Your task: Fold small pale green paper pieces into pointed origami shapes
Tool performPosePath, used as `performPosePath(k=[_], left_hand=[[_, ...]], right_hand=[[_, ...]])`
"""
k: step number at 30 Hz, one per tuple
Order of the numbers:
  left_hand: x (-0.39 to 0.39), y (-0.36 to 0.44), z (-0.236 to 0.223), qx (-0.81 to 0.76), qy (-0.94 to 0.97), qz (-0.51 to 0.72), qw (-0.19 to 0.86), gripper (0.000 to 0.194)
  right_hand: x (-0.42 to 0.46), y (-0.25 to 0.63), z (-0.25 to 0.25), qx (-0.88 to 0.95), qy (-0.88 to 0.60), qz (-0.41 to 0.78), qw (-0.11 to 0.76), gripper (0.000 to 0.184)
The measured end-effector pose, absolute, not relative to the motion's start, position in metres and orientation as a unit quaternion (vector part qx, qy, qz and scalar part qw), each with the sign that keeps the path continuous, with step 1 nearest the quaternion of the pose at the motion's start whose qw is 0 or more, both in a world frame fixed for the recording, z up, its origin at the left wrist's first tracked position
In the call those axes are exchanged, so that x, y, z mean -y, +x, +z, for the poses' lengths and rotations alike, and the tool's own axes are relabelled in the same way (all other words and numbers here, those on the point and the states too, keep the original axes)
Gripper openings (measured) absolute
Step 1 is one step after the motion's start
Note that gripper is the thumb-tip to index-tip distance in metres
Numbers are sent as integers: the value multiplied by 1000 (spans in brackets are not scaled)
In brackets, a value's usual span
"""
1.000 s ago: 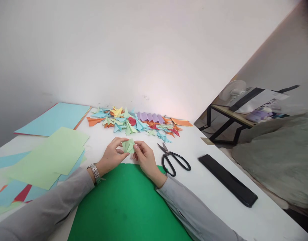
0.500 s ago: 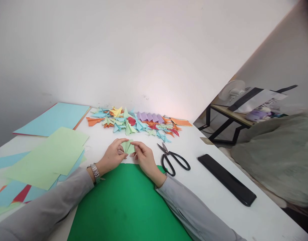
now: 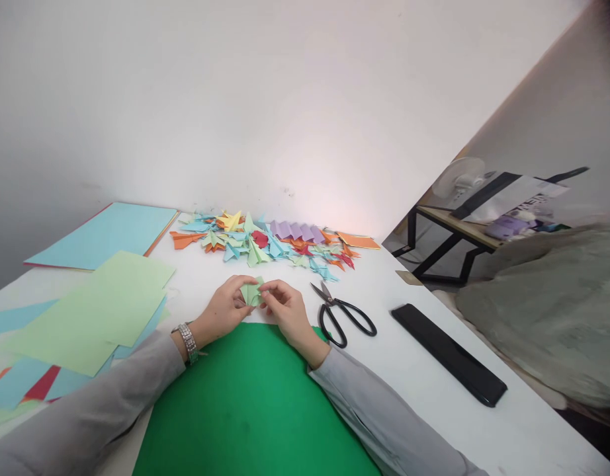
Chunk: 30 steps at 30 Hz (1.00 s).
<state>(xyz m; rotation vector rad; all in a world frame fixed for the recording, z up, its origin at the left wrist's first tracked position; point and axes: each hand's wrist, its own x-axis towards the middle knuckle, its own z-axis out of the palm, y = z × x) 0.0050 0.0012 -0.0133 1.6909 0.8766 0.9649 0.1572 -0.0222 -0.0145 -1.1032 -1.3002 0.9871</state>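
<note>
A small folded piece of light green paper (image 3: 251, 293) is held up between my two hands, just beyond the far edge of a large green sheet (image 3: 255, 403). My left hand (image 3: 222, 307), with a metal watch (image 3: 188, 342) on its wrist, pinches the paper's left side between thumb and fingers. From the right, my right hand (image 3: 286, 312) grips the paper's right edge with thumb and forefinger. The fingers hide parts of its folds. To the right of my right hand lie black-handled scissors (image 3: 337, 312), their blades slightly apart.
Several folded paper shapes (image 3: 258, 241) in mixed colours lie along the wall. Loose green sheets (image 3: 106, 304) and a blue-topped stack (image 3: 111, 235) are at left. A long black case (image 3: 448, 355) lies at right. Beyond the table stand a bench (image 3: 456, 225) and a fan (image 3: 461, 178).
My right thumb and forefinger have moved over the green paper, and its folds look different. My left hand keeps its pinch, with both hands slightly lower. The scissors stay where they were.
</note>
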Motion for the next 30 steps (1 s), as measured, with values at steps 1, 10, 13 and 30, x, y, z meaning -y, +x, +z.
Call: performPosePath(k=[1,10,13,30], left_hand=[[-1,5,-13,-367,691,391,485,40],[2,5,-2,-426,656,380,494,21],[1,5,0,-434,653,383,488,20],[-3,4,-11,-380,674,417,477,40]], right_hand=[[22,157,-15,550,-467,418,552,12],[23,157,-11,530,-499,417,544,18],[23,158,-12,539,-492,416,542,16],[21,156,-15,530,-463,429,566,20]])
